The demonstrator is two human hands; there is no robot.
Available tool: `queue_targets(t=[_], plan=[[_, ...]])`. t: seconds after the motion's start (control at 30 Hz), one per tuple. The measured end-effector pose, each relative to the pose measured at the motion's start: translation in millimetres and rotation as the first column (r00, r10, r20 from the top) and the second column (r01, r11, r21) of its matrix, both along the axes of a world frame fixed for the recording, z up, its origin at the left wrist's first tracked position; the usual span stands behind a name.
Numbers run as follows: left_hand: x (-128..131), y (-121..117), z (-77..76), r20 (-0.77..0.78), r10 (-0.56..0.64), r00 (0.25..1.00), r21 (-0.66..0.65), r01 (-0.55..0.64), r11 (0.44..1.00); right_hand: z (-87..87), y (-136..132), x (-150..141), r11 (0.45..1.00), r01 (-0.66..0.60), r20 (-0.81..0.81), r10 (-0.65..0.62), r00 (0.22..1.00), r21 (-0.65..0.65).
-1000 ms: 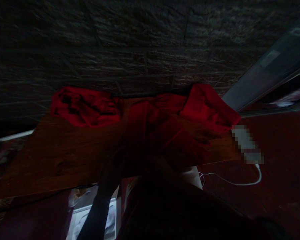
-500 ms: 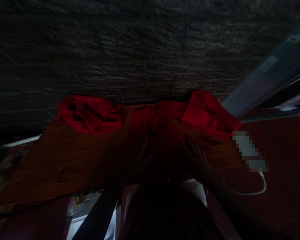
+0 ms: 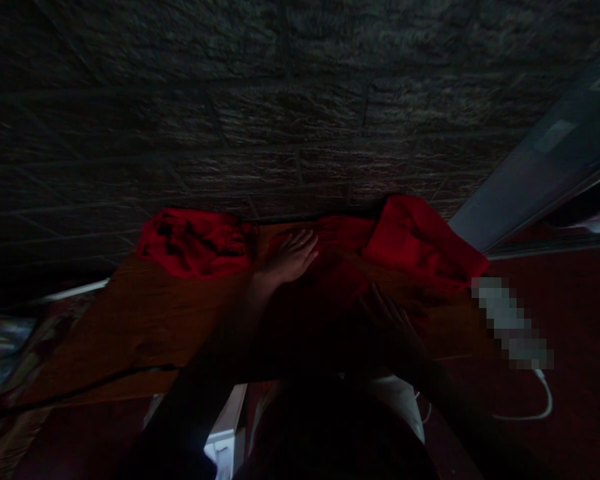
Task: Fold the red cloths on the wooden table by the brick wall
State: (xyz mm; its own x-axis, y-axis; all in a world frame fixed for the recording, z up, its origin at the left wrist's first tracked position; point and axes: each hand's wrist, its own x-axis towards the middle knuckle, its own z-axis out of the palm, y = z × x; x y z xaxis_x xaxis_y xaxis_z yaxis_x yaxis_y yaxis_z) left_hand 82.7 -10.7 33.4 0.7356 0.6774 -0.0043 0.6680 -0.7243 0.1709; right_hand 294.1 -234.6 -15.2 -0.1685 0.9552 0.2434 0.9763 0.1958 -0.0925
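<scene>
Red cloth (image 3: 337,277) lies spread on the wooden table in front of me, its near part lost in shadow. My left hand (image 3: 295,257) rests palm down on the cloth's far left part, fingers stretched out. On the cloth's right side my right hand (image 3: 387,317) lies flat with fingers apart, dim in the shadow. Neither hand grips anything that I can see. Beyond my right hand sits a folded pile of red cloth (image 3: 420,240). A crumpled red cloth bundle (image 3: 195,243) lies left of my left hand.
The wooden table (image 3: 180,320) stands against a rough block wall (image 3: 280,120). A black cable (image 3: 105,381) crosses its near left edge. At the right are a grey post (image 3: 525,157) and a blurred pale object with a white cord (image 3: 547,393). A white box-like thing (image 3: 225,443) stands below.
My left hand has slid forward over the cloth toward the wall. My right hand stays at about the same place on the cloth. The view has shifted slightly.
</scene>
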Motion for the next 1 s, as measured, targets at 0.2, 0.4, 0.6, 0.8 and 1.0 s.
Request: queue_targets(t=[0.2, 0.4, 0.6, 0.8, 1.0], plan=[[7.6, 16.6, -36.9, 0.012, 0.025, 1.0, 0.158, -0.027, 0.987, -2.2, -9.3, 3.6, 0.999, 0.021, 0.026, -0.022, 0.999, 0.031], [6.1, 8.6, -37.4, 0.028, 0.043, 0.999, 0.193, -0.048, 0.98, 5.9, -16.7, 12.4, 0.997, 0.042, -0.049, -0.039, 0.998, 0.06], [-2.4, 22.7, -37.0, 0.166, 0.018, 0.986, 0.157, -0.045, 0.987, -6.1, 14.0, -2.0, 0.976, 0.213, -0.141, -0.204, 0.969, 0.051], [-16.7, 33.7, -42.1, 0.269, 0.126, 0.955, 0.19, -0.181, 0.965, -13.1, 6.7, 0.3, 0.984, 0.18, -0.186, -0.174, 0.967, 0.014], [-19.4, 41.2, -47.5, 0.048, 0.128, 0.991, 0.136, -0.133, 0.982, 47.8, 16.6, 78.2, 0.926, 0.377, -0.409, -0.338, 0.847, 0.014]])
